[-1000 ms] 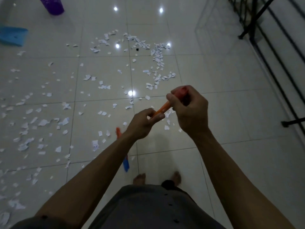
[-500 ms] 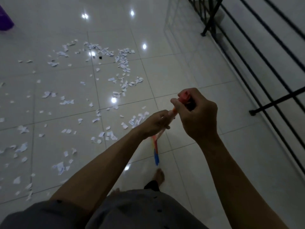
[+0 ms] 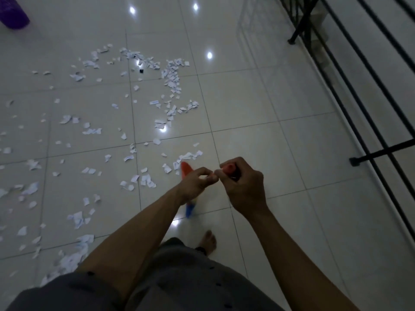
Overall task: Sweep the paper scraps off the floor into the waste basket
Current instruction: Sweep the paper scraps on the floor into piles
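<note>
White paper scraps (image 3: 170, 75) lie scattered over the glossy tiled floor (image 3: 258, 104), mostly left of and ahead of me. I hold an orange broom handle with both hands. My right hand (image 3: 243, 184) grips its top end. My left hand (image 3: 197, 182) grips the handle just below, fingers curled round it. The orange head of the broom (image 3: 186, 169) shows beside my left hand, and a blue part (image 3: 189, 208) shows below my left wrist, blurred. The purple waste basket (image 3: 14, 13) stands at the far top left, cut by the frame's edge.
A black metal railing (image 3: 359, 90) runs along the right side, with a foot (image 3: 354, 161) resting on the floor. My bare foot (image 3: 207, 241) stands on the tile below my hands. Ceiling lights reflect on the floor.
The view swung right, then partly back left. My hands have dropped lower and come closer together on the handle. The broom's lower end swung forward. The blue thing on the floor at far left left the view.
</note>
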